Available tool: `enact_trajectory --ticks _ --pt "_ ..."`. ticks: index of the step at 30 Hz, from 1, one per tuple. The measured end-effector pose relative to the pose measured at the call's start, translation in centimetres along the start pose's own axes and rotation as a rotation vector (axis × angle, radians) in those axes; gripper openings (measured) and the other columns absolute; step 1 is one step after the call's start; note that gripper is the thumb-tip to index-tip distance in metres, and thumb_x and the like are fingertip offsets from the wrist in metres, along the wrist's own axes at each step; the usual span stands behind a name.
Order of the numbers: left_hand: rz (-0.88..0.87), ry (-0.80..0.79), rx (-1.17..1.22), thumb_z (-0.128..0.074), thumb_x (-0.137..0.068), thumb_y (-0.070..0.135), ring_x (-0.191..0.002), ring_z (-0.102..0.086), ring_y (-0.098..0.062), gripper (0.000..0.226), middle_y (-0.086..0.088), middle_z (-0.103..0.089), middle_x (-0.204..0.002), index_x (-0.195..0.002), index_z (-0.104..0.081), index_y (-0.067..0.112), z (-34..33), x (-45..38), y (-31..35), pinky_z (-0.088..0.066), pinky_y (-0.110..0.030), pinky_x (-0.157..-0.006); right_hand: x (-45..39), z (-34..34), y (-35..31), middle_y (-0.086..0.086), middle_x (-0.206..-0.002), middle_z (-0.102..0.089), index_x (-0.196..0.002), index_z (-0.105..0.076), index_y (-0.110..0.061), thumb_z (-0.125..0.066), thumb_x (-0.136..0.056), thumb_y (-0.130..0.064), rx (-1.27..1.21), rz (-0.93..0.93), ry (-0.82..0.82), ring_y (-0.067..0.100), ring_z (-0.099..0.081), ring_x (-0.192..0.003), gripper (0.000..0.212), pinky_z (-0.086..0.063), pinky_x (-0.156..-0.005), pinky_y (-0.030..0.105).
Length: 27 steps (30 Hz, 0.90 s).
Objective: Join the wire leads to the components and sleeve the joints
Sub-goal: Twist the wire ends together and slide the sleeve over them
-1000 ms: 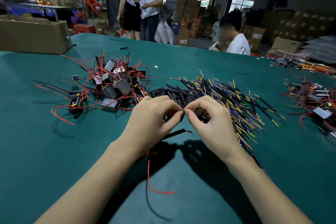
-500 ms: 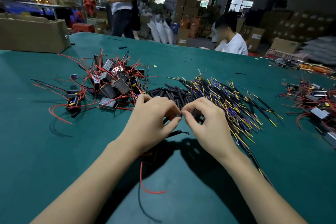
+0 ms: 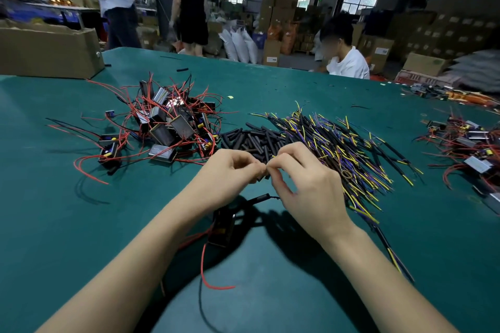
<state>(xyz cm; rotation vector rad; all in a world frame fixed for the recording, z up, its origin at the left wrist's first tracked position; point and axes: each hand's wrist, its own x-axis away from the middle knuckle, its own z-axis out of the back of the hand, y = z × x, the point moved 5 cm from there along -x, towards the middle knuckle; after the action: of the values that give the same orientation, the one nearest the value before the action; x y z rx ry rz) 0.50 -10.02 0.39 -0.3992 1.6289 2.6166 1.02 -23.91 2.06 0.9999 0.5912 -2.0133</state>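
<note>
Left hand (image 3: 230,170) and right hand (image 3: 305,184) pinch one fine wire joint (image 3: 266,169), fingertips meeting. Component (image 3: 223,227) dangles below pinch, above table (image 3: 81,224). Risk: its weight tugs lead free; strands slip, sleeve pile (image 3: 251,139) beyond knuckles.

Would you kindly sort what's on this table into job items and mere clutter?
Job: left hand, right hand, component pile, black sleeves, yellow-purple leads, component under the hands.
Lying about: cardboard box, stray sleeve.
</note>
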Motion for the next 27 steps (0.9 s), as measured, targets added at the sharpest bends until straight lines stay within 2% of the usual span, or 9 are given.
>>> enact_trajectory --ticks 3,6,8,11,13,16,19,23,27 --pt "-0.278 0.08 -0.398 -0.063 -0.086 0.03 -0.075 -0.061 -0.007 0.009 0.013 -0.066 -0.075 -0.085 -0.067 0.022 -0.3 0.8 0.9 -0.042 -0.036 -0.084 0.4 -0.8 1.5 -0.011 -0.088 -0.055 -0.082 -0.063 -0.02 -0.064 -0.088 -0.016 -0.238 -0.266 -0.106 0.008 -0.051 -0.069 0.007 -0.049 -0.059 0.038" --pt "-0.514 0.195 -0.707 -0.064 -0.083 0.027 -0.075 -0.062 -0.012 0.008 0.012 -0.062 -0.075 -0.088 -0.063 0.022 -0.5 1.5 2.1 -0.04 -0.041 -0.084 0.2 -1.1 2.3 -0.013 -0.082 -0.061 -0.077 -0.064 -0.025 -0.065 -0.087 -0.012 -0.414 -0.449 -0.117 0.004 -0.056 -0.074 0.016 -0.047 -0.069 0.032" --pt "-0.63 0.278 -0.796 -0.064 -0.083 0.02 -0.068 -0.061 -0.017 0.001 0.008 -0.06 -0.07 -0.083 -0.064 0.019 -0.4 1.8 2.9 -0.044 -0.041 -0.079 0.2 -1.5 2.4 -0.014 -0.072 -0.063 -0.07 -0.063 -0.026 -0.065 -0.086 -0.011 -0.517 -0.539 -0.149 0.001 -0.054 -0.069 0.022 -0.043 -0.069 0.025" --pt "-0.719 0.365 -0.871 -0.063 -0.086 0.018 -0.064 -0.06 -0.021 0.012 0.004 -0.06 -0.067 -0.075 -0.066 0.018 -0.3 2.0 3.3 -0.047 -0.04 -0.078 0.4 -1.9 2.9 -0.014 -0.061 -0.061 -0.07 -0.067 -0.02 -0.065 -0.087 -0.014 -0.63 -0.663 -0.21 0.006 -0.05 -0.061 0.018 -0.044 -0.062 0.03" --pt "-0.765 0.411 -0.902 -0.062 -0.087 0.018 -0.063 -0.06 -0.022 0.015 0.003 -0.06 -0.067 -0.072 -0.067 0.018 -0.5 2.0 3.3 -0.048 -0.04 -0.078 0.4 -1.9 3.2 -0.017 -0.054 -0.058 -0.071 -0.068 -0.02 -0.065 -0.087 -0.013 -0.671 -0.699 -0.22 0.002 -0.048 -0.056 0.018 -0.04 -0.057 0.023" --pt "-0.774 0.414 -0.909 -0.065 -0.087 0.02 -0.063 -0.06 -0.022 0.015 0.003 -0.062 -0.067 -0.072 -0.069 0.019 -0.6 1.8 3.1 -0.048 -0.04 -0.078 0.3 -1.8 3.4 -0.015 -0.057 -0.06 -0.071 -0.068 -0.02 -0.066 -0.086 -0.013 -0.652 -0.7 -0.22 -0.001 -0.049 -0.056 0.016 -0.04 -0.059 0.021" --pt "-0.67 0.341 -0.854 -0.064 -0.087 0.026 -0.069 -0.061 -0.02 0.012 0.006 -0.064 -0.071 -0.077 -0.07 0.021 -0.7 1.4 2.5 -0.045 -0.039 -0.079 0.2 -1.3 3.3 -0.007 -0.071 -0.063 -0.072 -0.067 -0.02 -0.067 -0.085 -0.013 -0.534 -0.569 -0.19 0.007 -0.05 -0.062 0.014 -0.043 -0.062 0.029" --pt "-0.336 0.178 -0.472 -0.065 -0.086 0.024 -0.08 -0.065 -0.015 0.011 0.008 -0.07 -0.078 -0.081 -0.073 0.019 -0.8 0.6 1.2 -0.044 -0.041 -0.085 0.0 -0.2 1.4 -0.005 -0.085 -0.059 -0.078 -0.065 -0.019 -0.067 -0.084 -0.014 0.001 -0.1 -0.123 0.013 -0.056 -0.067 0.008 -0.04 -0.05 0.028" --pt "-0.027 -0.061 -0.001 -0.068 -0.086 0.013 -0.06 -0.059 0.003 0.011 0.01 -0.067 -0.063 -0.076 -0.071 0.013 0.1 -0.3 -0.3 -0.046 -0.013 -0.063 0.0 -0.1 0.0 0.004 -0.08 -0.063 -0.075 -0.068 -0.011 -0.066 -0.081 -0.007 0.212 0.199 0.016 0.023 -0.059 -0.066 0.008 -0.042 -0.047 0.031"
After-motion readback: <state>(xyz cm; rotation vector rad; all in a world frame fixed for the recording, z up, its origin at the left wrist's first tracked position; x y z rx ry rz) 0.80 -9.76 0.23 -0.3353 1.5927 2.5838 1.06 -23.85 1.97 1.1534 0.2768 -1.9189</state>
